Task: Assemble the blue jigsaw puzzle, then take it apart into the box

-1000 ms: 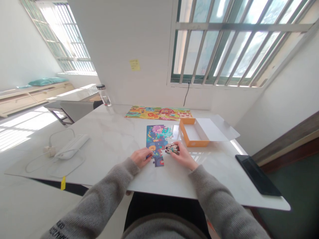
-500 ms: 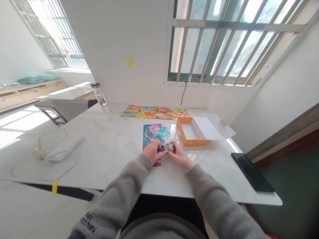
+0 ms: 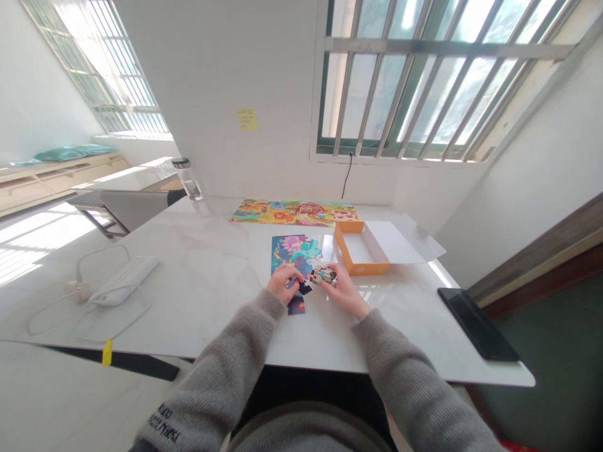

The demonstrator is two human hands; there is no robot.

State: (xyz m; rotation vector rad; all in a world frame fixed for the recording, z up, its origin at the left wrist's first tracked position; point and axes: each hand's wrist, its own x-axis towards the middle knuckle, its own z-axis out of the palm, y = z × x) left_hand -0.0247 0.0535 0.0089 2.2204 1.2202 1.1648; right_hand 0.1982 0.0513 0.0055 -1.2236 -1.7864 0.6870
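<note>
My left hand (image 3: 284,283) pinches a dark blue puzzle piece (image 3: 306,287) above the near part of a partly assembled blue puzzle (image 3: 293,249). The puzzle shows a pink and a teal figure, and my left fingers cover some of it. A separate-looking dark piece with a bit of red (image 3: 296,305) lies at its near end. To the right, my right hand (image 3: 345,292) is closed around a small stack of puzzle pieces (image 3: 323,274), with patterned faces and edges showing. A small gap separates the two hands.
Behind the puzzle lies a long colourful animal picture (image 3: 292,212). An orange box (image 3: 365,269) with a white flap stands to the right. A black tablet-like slab (image 3: 475,323) lies at the right edge, a power strip (image 3: 123,281) with cable at left, a bottle (image 3: 189,181) at the back.
My hands have moved apart. The left now holds a single dark piece away from the stack, while the right keeps the stack, tilted more into view.
</note>
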